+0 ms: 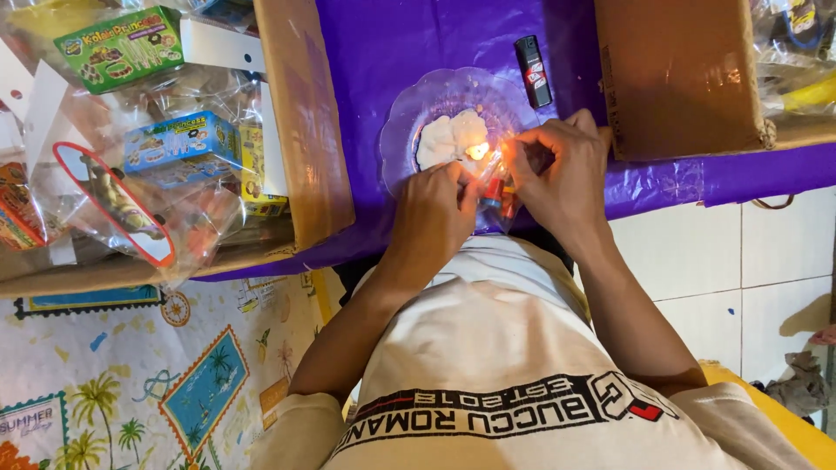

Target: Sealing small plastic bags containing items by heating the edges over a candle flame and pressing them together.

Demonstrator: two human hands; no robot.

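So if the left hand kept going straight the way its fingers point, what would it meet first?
Probably the lit candle stub on the clear plastic plate; the left hand points up at it, though depth is unclear.

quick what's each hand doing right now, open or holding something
Left hand: closed, pinching the edge of a small clear plastic packet near the candle flame.
Right hand: closed, gripping the same packet's other edge.

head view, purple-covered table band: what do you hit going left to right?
Open cardboard box of bagged toys → clear plastic plate holding a lit white candle → black lighter → second cardboard box. Both hands overlap the plate edge, so left out.
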